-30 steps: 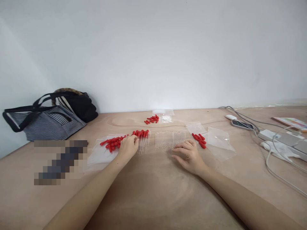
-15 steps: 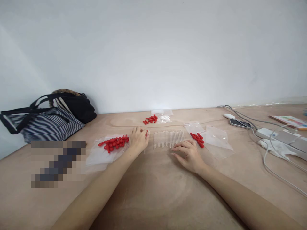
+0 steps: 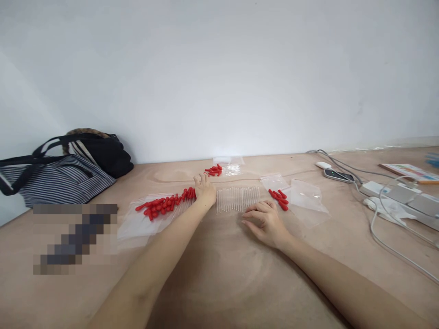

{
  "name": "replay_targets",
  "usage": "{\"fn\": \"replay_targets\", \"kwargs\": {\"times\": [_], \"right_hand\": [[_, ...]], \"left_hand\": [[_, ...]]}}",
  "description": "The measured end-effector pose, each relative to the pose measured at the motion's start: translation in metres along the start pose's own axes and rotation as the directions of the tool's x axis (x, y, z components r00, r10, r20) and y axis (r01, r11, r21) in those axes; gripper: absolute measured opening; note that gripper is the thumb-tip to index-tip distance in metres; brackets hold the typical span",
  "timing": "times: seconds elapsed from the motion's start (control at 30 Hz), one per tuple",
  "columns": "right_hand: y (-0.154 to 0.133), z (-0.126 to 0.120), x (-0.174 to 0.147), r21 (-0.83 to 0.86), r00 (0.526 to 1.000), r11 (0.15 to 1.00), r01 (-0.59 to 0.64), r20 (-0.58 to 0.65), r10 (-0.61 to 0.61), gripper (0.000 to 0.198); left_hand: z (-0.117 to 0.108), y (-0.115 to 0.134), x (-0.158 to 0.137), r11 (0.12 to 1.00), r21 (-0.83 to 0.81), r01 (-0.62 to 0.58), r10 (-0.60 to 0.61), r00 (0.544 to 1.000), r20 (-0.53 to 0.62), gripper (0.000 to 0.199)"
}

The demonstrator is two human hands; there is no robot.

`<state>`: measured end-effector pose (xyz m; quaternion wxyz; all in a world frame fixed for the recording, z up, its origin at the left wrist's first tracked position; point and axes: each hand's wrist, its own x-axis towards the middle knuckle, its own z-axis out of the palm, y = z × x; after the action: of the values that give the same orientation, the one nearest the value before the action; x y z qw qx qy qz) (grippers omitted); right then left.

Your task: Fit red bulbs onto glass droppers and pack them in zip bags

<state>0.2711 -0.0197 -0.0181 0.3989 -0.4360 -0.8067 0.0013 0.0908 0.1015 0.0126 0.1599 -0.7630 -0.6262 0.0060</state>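
Left hand (image 3: 205,188) mid-frame, curled, can't tell grip; forearm (image 3: 168,256) partly blocks plastic bag (image 3: 132,228). Right hand (image 3: 265,224) half-open, empty, by tubes (image 3: 229,199). Striped bag (image 3: 65,183) far left, power strip (image 3: 404,199) right.

L hand (image 3: 205,188) extended fwd btwn red bulbs (image 3: 161,206) and row of clear tubes (image 3: 237,200); grip unclear, fingertips partly hidden. R hand (image 3: 263,222) at nr R end of row, thumb & fingers apart. Bulbs at L lie on plastic bag (image 3: 132,233). Small red pile (image 3: 278,199) R of row, by 2nd bag (image 3: 306,197); far pile (image 3: 215,170) nr wall (image 3: 240,82). Table (image 3: 212,283) also w/ striped tote (image 3: 68,178) at L, pwr strip (image 3: 379,189) + phone (image 3: 338,176) at R.
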Motion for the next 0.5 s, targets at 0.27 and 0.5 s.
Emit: {"fn": "replay_targets", "kwargs": {"times": [0.27,0.5], "right_hand": [[0.001,-0.0002,0.0001,-0.027,1.0,1.0,0.012,0.002,-0.012,0.009],[0.0026,-0.0006,0.0004,-0.045,1.0,0.999,0.009,0.005,-0.009,0.009]], "left_hand": [[0.0051,0.0037,0.005,0.997,-0.044,0.066,-0.063,0.996,0.066,0.037],[0.0066,-0.0021,0.0049,0.987,-0.12,0.11,-0.101,0.992,0.074,0.033]]}}
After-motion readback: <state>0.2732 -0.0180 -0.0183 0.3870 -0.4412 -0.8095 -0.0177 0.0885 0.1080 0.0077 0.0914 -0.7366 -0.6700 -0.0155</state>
